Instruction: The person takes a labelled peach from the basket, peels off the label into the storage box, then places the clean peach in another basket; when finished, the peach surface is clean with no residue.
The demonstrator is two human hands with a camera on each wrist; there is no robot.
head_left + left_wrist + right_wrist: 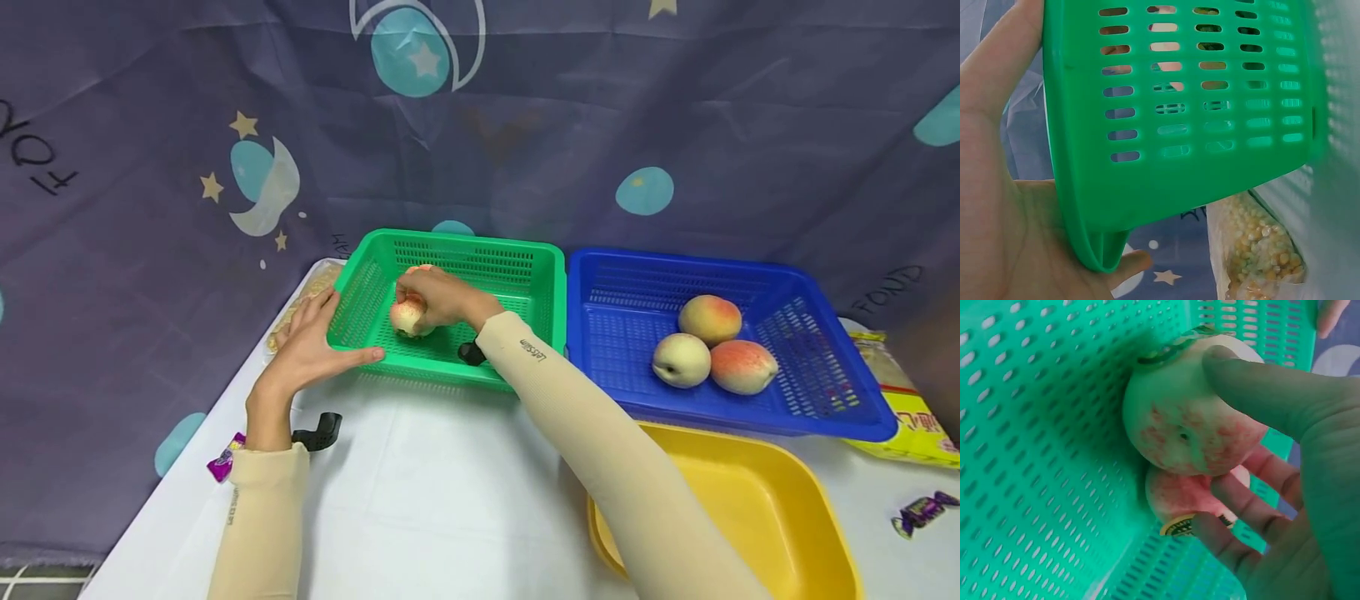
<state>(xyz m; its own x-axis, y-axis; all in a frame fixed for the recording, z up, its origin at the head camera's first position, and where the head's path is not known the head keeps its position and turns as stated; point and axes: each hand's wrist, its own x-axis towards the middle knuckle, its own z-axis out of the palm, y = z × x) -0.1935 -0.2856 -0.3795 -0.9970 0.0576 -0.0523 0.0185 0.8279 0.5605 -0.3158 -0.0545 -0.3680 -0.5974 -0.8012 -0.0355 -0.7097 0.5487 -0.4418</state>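
My right hand reaches into the green basket and holds a pale, red-speckled peach. In the right wrist view its thumb presses on top while the fingers curl round the side. Against that fruit sits a second peach with a yellow-and-black sticker, partly hidden behind it. At the basket's near left corner, my left hand grips the rim, the thumb over the front edge and the fingers along the left side.
Right of the green basket stands a blue basket with three peaches. A yellow tray lies in front, partly under my right forearm. Bagged kernels, wrapped candies and a yellow packet lie around. A patterned cloth hangs behind.
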